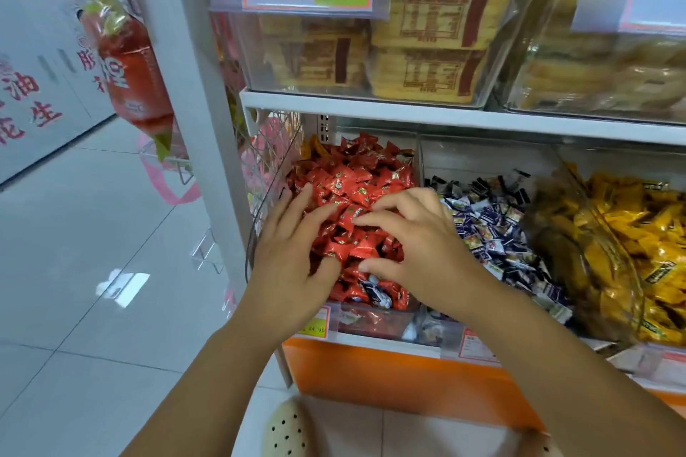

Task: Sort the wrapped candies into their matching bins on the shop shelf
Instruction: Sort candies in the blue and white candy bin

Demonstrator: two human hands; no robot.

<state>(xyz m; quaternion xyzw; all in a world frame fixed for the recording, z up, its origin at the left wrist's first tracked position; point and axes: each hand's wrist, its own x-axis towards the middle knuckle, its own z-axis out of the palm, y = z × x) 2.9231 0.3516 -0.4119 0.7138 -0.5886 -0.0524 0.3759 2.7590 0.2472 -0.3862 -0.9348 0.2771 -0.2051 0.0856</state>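
Red candies (352, 189) fill the leftmost clear bin (371, 319) on the lower shelf (375, 341). Left hand (293, 260) and right hand (419, 245) lie on the pile, fingers spread, pinching nothing. One blue-white candy (376, 295) sits among the red near the bin's front. Next bin: blue-white candies (493, 230); beyond, yellow candies (631, 234).
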